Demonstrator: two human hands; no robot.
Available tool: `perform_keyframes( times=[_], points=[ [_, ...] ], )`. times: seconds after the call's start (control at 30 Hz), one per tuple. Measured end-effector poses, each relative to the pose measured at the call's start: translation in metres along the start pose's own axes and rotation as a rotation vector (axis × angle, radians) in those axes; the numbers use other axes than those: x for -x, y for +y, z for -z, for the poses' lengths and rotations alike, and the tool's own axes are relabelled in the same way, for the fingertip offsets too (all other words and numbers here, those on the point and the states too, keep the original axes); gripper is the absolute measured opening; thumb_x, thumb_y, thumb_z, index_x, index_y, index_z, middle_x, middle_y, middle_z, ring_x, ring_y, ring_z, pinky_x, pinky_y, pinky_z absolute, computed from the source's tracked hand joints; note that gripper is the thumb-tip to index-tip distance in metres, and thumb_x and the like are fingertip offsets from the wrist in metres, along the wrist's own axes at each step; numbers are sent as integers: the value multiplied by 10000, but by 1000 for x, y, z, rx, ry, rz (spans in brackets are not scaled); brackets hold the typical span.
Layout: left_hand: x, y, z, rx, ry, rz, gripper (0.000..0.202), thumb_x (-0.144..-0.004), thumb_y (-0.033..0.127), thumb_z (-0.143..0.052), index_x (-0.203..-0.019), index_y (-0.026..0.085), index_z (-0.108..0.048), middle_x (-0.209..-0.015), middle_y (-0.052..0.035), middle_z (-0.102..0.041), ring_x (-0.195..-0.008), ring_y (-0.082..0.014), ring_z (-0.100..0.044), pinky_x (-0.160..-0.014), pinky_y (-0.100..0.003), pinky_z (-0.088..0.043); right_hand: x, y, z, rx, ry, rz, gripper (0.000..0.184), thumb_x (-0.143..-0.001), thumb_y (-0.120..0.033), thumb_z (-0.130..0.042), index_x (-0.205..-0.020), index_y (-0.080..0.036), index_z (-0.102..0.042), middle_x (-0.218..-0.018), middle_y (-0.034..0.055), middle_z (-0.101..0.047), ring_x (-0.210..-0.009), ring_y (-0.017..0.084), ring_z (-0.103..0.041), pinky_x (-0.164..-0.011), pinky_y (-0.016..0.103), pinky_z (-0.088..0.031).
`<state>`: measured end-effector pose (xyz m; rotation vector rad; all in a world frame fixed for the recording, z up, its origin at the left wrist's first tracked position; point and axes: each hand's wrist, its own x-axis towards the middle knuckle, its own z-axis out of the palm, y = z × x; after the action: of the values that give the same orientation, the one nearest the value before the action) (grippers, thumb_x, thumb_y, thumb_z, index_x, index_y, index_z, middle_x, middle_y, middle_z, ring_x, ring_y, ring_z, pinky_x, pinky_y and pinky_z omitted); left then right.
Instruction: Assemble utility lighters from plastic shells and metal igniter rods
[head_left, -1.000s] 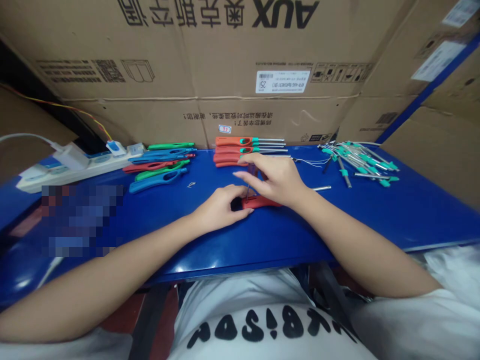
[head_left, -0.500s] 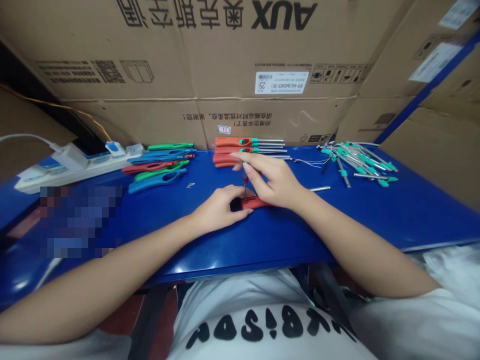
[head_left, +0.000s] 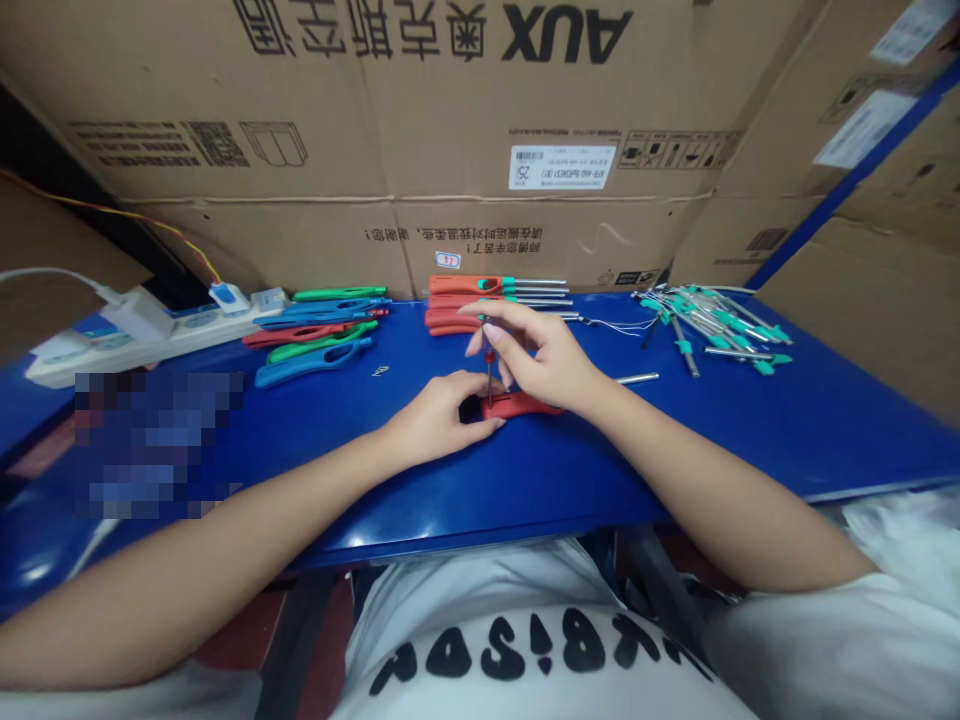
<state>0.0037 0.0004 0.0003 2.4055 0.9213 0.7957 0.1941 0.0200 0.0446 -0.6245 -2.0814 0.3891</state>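
My left hand (head_left: 442, 418) grips the end of a red lighter handle (head_left: 523, 404) between thumb and fingers, low on the blue table. In my right hand (head_left: 551, 352) is a small screwdriver (head_left: 490, 362) with a red, partly clear grip, held upright by the fingertips. Its tip meets the top of the red handle close to my left fingers; the contact itself is too small to make out. A metal tube (head_left: 639, 378) shows behind my right wrist, in line with the handle, and its joint with the handle is hidden.
Behind my hands lie red lighters (head_left: 465, 285) with metal tubes. Blue, green and red handles (head_left: 315, 360) sit left, near small metal pieces (head_left: 381, 371) and a white power strip (head_left: 90, 362). Tubes with teal ends (head_left: 712, 315) lie right. Cardboard (head_left: 420, 120) stands behind the table (head_left: 450, 500).
My right fingers have shifted and opened slightly around the screwdriver, so more of its grip shows. My left hand and the red handle stay in place.
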Motion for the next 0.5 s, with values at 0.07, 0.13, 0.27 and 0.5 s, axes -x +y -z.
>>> perform_keyframes(
  times=[0.07, 0.13, 0.27, 0.5],
  points=[
    [0, 1, 0, 3, -8, -3, 232, -856, 280, -701, -1073, 201, -685, -1043, -39, -752, -934, -220, -705, -871, -334, -539, 1, 1, 0, 74, 38, 5, 322, -1037, -332, -479, -1261, -167, -641, -893, 30, -760, -598, 104, -638, -628, 237, -526],
    [0, 2, 0, 6, -12, -7, 225, -855, 274, -705, -1068, 204, -685, -1036, -36, -753, -922, -217, -704, -861, -327, -542, 3, 1, 1, 232, 90, 49, 311, -996, -388, -573, -1182, -169, -691, -909, 52, -774, -638, 129, -664, -673, 261, -541],
    [0, 3, 0, 9, -5, -7, 208, -851, 265, -704, -1043, 190, -677, -1021, -46, -749, -898, -218, -700, -835, -332, -545, 3, -4, 2, 306, 75, 137, 300, -1016, -368, -533, -1179, -182, -704, -1080, 87, -780, -871, 178, -733, -829, 299, -567],
    [1, 1, 0, 12, -4, -4, 210, -847, 260, -702, -1033, 170, -669, -999, -54, -740, -885, -226, -704, -804, -333, -539, 3, -6, 1, 171, 50, 166, 252, -998, -325, -584, -1173, -186, -699, -1095, 66, -773, -923, 161, -738, -852, 279, -575]
  ],
)
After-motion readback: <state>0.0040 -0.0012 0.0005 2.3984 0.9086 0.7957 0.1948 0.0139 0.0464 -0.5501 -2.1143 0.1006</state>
